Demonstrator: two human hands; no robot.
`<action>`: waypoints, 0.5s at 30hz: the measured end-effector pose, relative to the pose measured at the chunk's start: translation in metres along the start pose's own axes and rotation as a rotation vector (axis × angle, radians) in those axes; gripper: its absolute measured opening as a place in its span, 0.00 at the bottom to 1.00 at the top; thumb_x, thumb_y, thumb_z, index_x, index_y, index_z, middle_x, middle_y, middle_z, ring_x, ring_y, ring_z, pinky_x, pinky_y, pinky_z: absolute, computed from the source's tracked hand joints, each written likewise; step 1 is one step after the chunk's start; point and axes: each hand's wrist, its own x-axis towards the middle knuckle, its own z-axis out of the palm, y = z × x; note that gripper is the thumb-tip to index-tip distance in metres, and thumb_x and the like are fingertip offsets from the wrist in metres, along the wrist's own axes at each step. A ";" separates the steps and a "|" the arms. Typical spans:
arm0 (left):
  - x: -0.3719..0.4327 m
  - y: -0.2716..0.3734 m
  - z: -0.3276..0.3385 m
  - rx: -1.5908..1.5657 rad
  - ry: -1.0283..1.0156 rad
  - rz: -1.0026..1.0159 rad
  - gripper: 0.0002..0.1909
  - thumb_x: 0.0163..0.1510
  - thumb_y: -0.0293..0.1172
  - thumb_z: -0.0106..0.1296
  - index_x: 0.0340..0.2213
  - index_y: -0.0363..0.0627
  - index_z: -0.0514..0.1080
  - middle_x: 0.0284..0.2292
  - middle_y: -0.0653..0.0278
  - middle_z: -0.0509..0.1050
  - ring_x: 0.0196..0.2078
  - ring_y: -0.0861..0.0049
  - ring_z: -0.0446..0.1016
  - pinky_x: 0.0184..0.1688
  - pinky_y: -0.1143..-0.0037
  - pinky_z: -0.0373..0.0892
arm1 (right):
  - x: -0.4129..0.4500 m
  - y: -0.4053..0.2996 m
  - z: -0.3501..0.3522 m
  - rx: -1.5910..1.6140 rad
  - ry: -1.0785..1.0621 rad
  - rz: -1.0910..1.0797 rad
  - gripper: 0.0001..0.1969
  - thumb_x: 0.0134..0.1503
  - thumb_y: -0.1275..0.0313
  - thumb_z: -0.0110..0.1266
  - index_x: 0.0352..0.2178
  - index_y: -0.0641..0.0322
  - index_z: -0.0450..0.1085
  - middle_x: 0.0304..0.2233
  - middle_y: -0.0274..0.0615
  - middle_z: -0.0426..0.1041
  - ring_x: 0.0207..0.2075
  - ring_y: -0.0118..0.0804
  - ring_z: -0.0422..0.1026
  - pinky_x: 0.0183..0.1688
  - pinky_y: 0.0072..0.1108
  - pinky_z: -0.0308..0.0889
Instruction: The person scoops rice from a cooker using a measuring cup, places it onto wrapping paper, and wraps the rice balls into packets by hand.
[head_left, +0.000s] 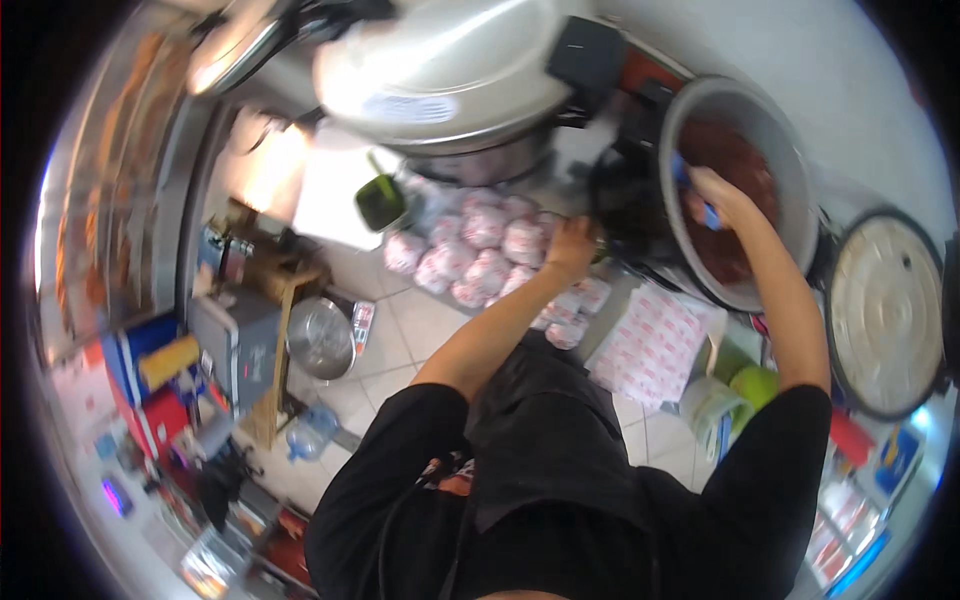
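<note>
My right hand (716, 196) reaches into a large grey pot (806, 195) and is closed around a blue object (711, 217), perhaps a handle or cloth. Dark reddish-brown contents (739, 161) lie in the pot. My left hand (574, 247) rests at the right side of a pile of round bundles in red-and-white printed wrapping (486, 271). Its fingers curl down beside a small greenish thing (599, 250); whether they grip it is unclear. Printed wrapping paper (649, 345) lies between my forearms. A dark green container (380, 202) with a green handle stands left of the bundles.
A large lidded metal cooker (450, 75) stands beyond the bundles. A round lid (886, 315) is at the right. A metal bowl (321, 339), water jug (306, 442) and grey cooler box (244, 349) are lower left. Green and clear tubs (712, 409) stand near my right elbow.
</note>
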 end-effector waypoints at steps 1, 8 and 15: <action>0.000 -0.006 0.003 -0.065 -0.032 0.019 0.42 0.31 0.38 0.62 0.50 0.37 0.61 0.46 0.53 0.65 0.51 0.61 0.64 0.52 0.66 0.59 | -0.005 -0.006 0.003 0.068 -0.017 0.065 0.25 0.62 0.50 0.31 0.18 0.56 0.58 0.08 0.30 0.54 0.07 0.25 0.56 0.07 0.17 0.53; -0.096 -0.018 -0.132 -0.624 0.326 -0.157 0.39 0.30 0.38 0.64 0.46 0.40 0.63 0.41 0.53 0.67 0.44 0.58 0.67 0.47 0.65 0.63 | 0.003 -0.002 -0.001 0.182 -0.001 0.150 0.19 0.60 0.55 0.32 0.22 0.55 0.59 0.12 0.26 0.53 0.08 0.17 0.50 0.09 0.12 0.50; -0.195 -0.205 -0.185 -0.269 0.956 -0.639 0.36 0.35 0.36 0.68 0.46 0.36 0.65 0.39 0.55 0.68 0.41 0.64 0.68 0.43 0.69 0.65 | -0.022 -0.009 -0.011 -0.085 -0.044 -0.002 0.19 0.60 0.59 0.33 0.18 0.56 0.59 0.09 0.31 0.56 0.08 0.25 0.55 0.09 0.17 0.53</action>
